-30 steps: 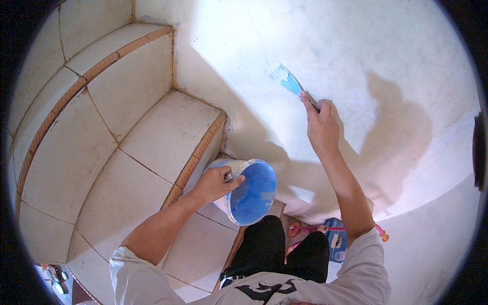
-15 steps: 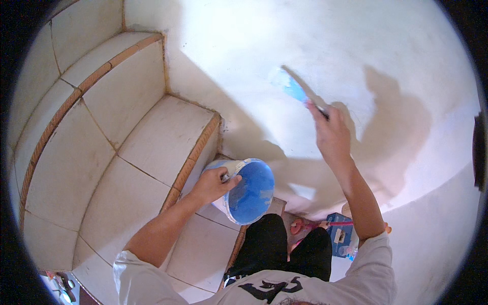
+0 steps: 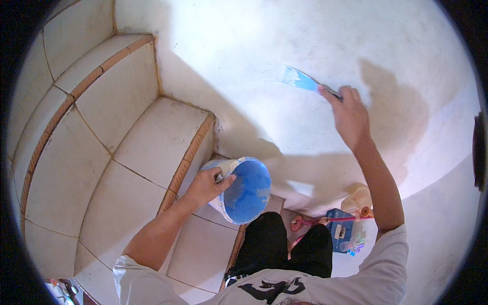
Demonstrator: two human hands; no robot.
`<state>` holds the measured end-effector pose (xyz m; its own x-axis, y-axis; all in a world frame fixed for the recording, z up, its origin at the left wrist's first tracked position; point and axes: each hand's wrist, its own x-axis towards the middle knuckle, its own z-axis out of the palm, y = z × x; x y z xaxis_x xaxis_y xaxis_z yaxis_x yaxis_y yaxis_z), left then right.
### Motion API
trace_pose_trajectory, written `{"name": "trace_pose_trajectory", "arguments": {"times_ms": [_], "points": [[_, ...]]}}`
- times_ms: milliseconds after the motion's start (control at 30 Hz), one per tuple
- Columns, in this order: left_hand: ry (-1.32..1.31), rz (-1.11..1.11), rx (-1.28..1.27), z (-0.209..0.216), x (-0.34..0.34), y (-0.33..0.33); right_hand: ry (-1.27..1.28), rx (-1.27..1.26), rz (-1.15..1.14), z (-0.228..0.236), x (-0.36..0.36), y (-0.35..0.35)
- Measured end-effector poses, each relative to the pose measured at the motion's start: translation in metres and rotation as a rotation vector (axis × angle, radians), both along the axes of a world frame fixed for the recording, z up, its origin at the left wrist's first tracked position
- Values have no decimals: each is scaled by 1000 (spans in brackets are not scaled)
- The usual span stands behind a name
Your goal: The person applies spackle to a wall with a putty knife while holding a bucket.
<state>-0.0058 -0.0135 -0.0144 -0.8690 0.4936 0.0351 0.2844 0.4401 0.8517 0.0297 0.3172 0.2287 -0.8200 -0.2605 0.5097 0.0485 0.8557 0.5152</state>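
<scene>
My right hand point(image 3: 352, 118) grips a putty knife point(image 3: 303, 80) by its handle. The knife's wide blue-looking blade, with pale smears on it, lies against or very close to the white wall point(image 3: 229, 35). Faint lines mark the wall just left of the blade. In my left hand point(image 3: 204, 187) is a white bucket point(image 3: 262, 178), blue inside and tilted toward me, held at its rim. A small grey piece shows between that hand's thumb and fingers; I cannot tell what it is. Pale residue coats parts of the bucket's inner wall.
Tiled steps point(image 3: 157, 134) with brown edging climb on the left. Low at right, near my knees, are a blue box point(image 3: 339, 231), a pink bar point(image 3: 351, 219) and a cream container point(image 3: 356, 198). Small items point(image 3: 63, 292) lie at the lower left corner.
My right hand has moved right and slightly down along the wall with the putty knife, whose blade now lies flatter. The bucket stays nearly in place in my left hand.
</scene>
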Motion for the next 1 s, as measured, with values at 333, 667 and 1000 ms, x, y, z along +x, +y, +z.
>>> {"name": "trace_pose_trajectory", "arguments": {"times_ms": [333, 667, 1000], "points": [[-74, -4, 26, 9, -1, 4, 5, -124, 152, -20, -20, -39], [-57, 0, 6, 7, 1, 3, 75, -135, -39, -25, 23, -26], [-40, 7, -3, 9, -1, 3, 125, -534, 225, -103, -10, -34]]}}
